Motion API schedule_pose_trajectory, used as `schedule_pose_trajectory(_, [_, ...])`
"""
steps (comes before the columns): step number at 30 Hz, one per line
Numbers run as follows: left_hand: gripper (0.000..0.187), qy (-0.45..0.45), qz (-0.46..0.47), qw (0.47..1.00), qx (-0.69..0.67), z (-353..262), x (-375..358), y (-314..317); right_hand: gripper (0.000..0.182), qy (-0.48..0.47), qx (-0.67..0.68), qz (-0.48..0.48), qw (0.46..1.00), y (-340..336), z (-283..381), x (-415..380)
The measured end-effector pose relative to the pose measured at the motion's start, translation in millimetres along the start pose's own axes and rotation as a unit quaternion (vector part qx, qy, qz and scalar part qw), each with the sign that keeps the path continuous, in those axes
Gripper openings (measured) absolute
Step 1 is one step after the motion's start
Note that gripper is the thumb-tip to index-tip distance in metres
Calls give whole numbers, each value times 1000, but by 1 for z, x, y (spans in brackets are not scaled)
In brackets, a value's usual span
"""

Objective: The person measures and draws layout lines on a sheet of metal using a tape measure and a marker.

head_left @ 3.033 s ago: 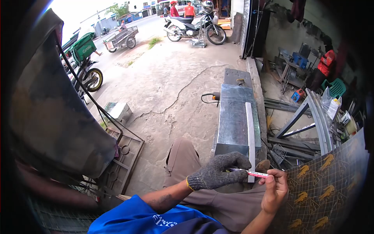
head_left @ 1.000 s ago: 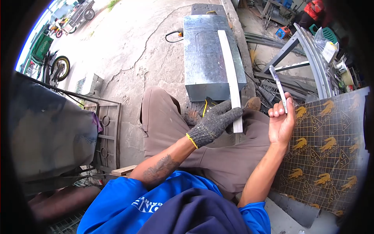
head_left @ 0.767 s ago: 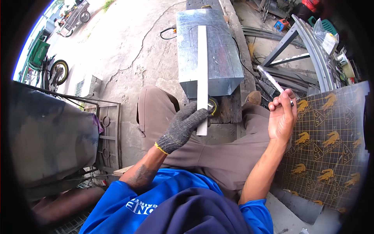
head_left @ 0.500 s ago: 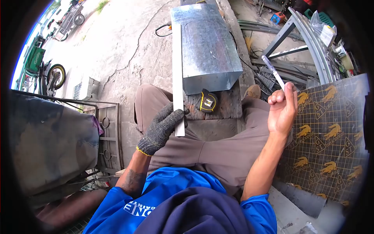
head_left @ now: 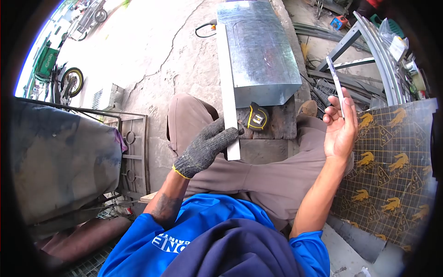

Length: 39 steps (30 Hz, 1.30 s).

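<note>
In a dark grey knit glove, my left hand (head_left: 205,147) grips the lower end of a long white flat strip (head_left: 227,78). The strip runs away from me along the left side of a bent galvanized sheet-metal piece (head_left: 265,51), which has faint lines drawn on its top. My bare right hand (head_left: 340,136) is raised at the right, closed on a slim white pen (head_left: 336,78) that points up and away. A black and yellow tape measure (head_left: 257,117) lies on the worn wooden bench (head_left: 280,121) between my knees, just before the metal piece.
A black board with yellow crocodile prints (head_left: 387,171) leans close on my right. Beyond it are a grey metal frame (head_left: 376,60) and scrap bars. To my left stand a covered surface (head_left: 64,157) and a metal grille (head_left: 136,157). A motorcycle (head_left: 69,85) is parked farther off.
The pen has turned more upright in my right hand, and its fingers have shifted around it. My left hand still holds the strip. The whole view has shifted slightly.
</note>
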<state>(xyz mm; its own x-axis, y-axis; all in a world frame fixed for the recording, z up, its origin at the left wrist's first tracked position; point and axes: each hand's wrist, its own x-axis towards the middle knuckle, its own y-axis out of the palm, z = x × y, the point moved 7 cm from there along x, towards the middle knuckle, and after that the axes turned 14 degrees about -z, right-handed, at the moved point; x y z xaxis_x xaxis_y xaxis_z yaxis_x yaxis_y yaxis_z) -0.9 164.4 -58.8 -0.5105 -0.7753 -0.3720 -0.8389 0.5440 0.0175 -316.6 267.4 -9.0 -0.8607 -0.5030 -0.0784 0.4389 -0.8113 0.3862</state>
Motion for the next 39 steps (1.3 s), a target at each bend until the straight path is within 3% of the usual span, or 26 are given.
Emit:
schedule_pose_trajectory(8, [37,-61,-28,998,2,-10,-3,8,38,6,10,-1,1000,2,-2,-1])
schedule_pose_trajectory(10, [37,-39,-41,998,-26,-4,-2,5,39,8,-8,9,1000,3,-4,-2])
schedule_pose_trajectory(12, [31,133,-74,986,72,-21,-5,-1,38,16,-5,3,1000,5,-6,-3])
schedule_pose_trajectory(13, [31,132,-75,986,73,-19,-1,-4,38,22,-3,-4,1000,5,-7,-3])
schedule_pose_trajectory(15, [26,-1,-93,994,-58,-2,19,-17,38,32,18,21,999,5,-6,-2])
schedule_pose_trajectory(16, [23,75,-124,986,-78,-10,24,-25,38,41,39,46,997,11,-2,-5])
schedule_pose_trajectory(18, [32,235,-216,948,4,-27,35,-41,42,28,3,14,1000,13,-1,-9])
schedule_pose_trajectory(20, [51,299,-206,919,152,-59,43,-48,44,-51,-81,11,995,15,4,-10])
schedule_pose_trajectory(21, [66,264,-160,927,214,-67,52,-52,41,-86,-142,2,986,11,0,-5])
schedule_pose_trajectory(22, [68,276,-124,921,247,-81,57,-51,34,-81,-161,3,984,13,-7,-4])
schedule_pose_trajectory(25, [75,304,-66,880,359,-104,79,-55,29,-131,-295,77,943,20,-16,-10])
schedule_pose_trajectory(28, [76,337,-19,823,458,-119,87,-49,35,-101,-324,129,932,30,-21,-22])
schedule_pose_trajectory(29, [76,351,-12,808,474,-120,88,-48,39,-113,-367,168,908,30,-26,-23])
schedule_pose_trajectory(30, [76,364,-7,792,490,-123,88,-46,40,-50,-443,196,873,29,-31,-29])
schedule_pose_trajectory(32, [77,380,-7,768,515,-126,87,-44,39,-114,-502,307,800,19,-57,-28])
schedule_pose_trajectory(33, [77,397,-9,742,540,-127,86,-44,39,-112,-501,309,801,19,-63,-28])
schedule_pose_trajectory(36, [73,394,-5,743,541,-125,89,-45,35,-153,-519,288,790,29,-67,-25])
schedule_pose_trajectory(38, [74,380,-7,744,550,-123,89,-45,32,-109,-589,309,738,38,-73,-21])
schedule_pose_trajectory(39, [74,376,-8,745,551,-122,89,-45,36,-136,-602,314,721,43,-74,-21])
